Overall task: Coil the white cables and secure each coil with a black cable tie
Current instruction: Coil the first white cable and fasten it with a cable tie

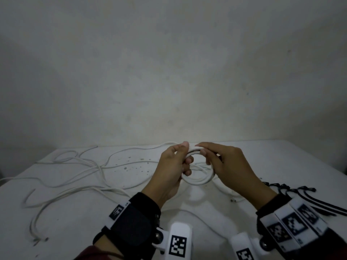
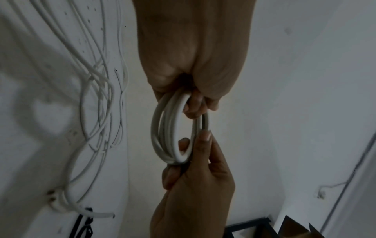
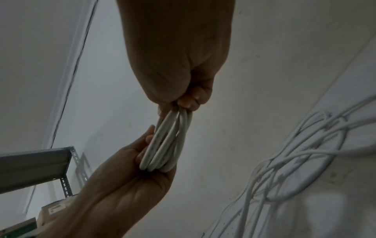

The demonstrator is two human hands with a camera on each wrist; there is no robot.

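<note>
Left hand [image 1: 171,166] and right hand [image 1: 228,167] each pinch opposite sides of white coil [image 1: 198,180].

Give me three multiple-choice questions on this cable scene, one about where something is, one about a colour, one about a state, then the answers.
1. Where do the cable ties lie?
A. on the table, right of the right hand
B. on the far left edge
C. around the coil

2. What colour are the loose cables on the table?
A. black
B. white
C. red

3. How is the coil held?
A. flat on the table, untouched
B. by one hand only
C. by both hands, above the table

Answers: 1 A, the head view shows them beside the right hand. 2 B, they look white in every view. 3 C, the left hand and right hand each grip a side.
</note>
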